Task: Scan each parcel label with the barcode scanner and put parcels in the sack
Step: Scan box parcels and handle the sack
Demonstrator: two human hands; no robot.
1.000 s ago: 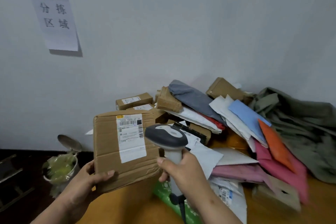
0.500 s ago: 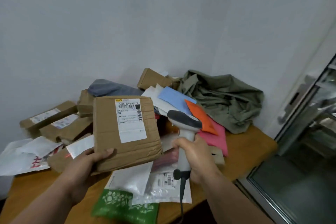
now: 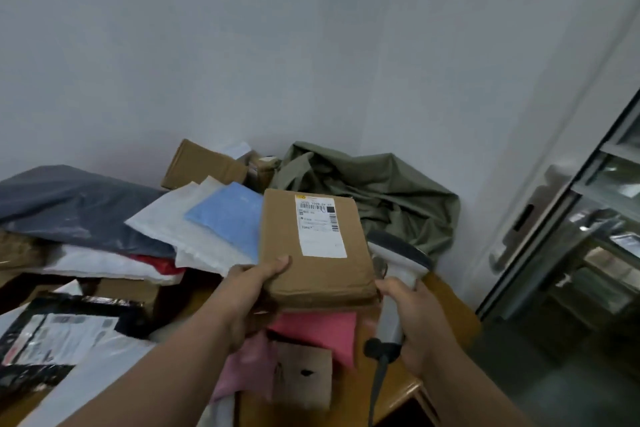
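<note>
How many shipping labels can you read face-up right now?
2: one on the cardboard parcel gripped by the left hand, its label facing up; one on the black mailer at lower left. Others in the pile may be hidden.

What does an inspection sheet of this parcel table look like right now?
Surface: wooden table, mostly covered.
Job's things: brown cardboard parcel, white label up; grey-and-white barcode scanner; olive-green fabric sack at the wall.
Clutter: blue mailer, dark grey bag, pink mailers, more boxes.
Hands: left hand holds the parcel; right hand grips the scanner.
Cables: dark scanner cable hanging down.
Surroundings: white wall, glass door on the right.
</note>
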